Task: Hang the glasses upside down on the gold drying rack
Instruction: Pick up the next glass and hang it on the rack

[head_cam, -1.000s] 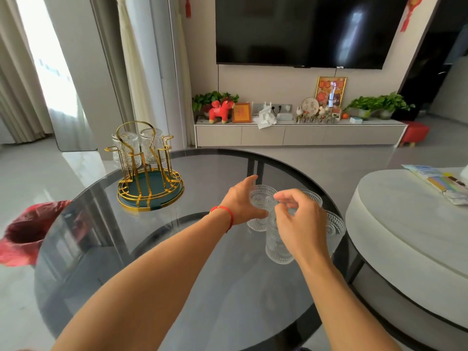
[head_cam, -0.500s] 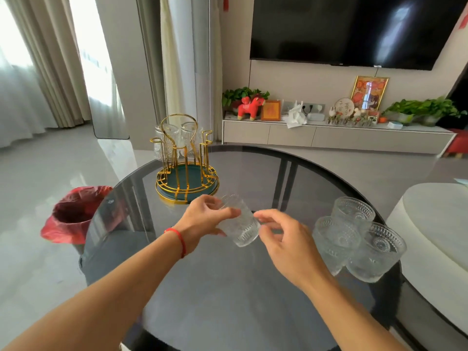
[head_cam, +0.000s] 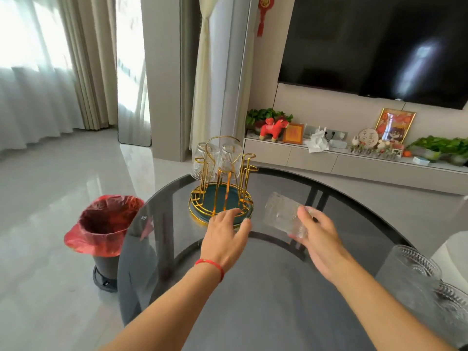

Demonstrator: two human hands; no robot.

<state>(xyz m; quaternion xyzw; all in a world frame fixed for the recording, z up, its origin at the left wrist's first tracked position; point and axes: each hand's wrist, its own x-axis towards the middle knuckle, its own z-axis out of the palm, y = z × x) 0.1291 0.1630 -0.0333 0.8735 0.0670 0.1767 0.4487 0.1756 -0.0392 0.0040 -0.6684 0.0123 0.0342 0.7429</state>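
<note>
The gold drying rack (head_cam: 222,183) with its dark green base stands at the far side of the round dark glass table (head_cam: 266,287). Two ribbed glasses (head_cam: 202,160) hang upside down on its far pegs. My right hand (head_cam: 316,236) holds a clear ribbed glass (head_cam: 282,214) tilted on its side, just right of the rack. My left hand (head_cam: 225,234), with a red string at the wrist, is spread open and reaches to the rack's near rim. More glasses (head_cam: 415,269) stand at the table's right edge.
A bin lined with a red bag (head_cam: 106,224) stands on the floor left of the table. Behind are a low TV cabinet (head_cam: 342,160) with ornaments and plants, a wall television, and curtains. A pale round table edge shows at the far right.
My left hand has let go of the glass and moved to the rack's base. My right hand alone now carries the glass, closer to the rack. The view has swung left.
</note>
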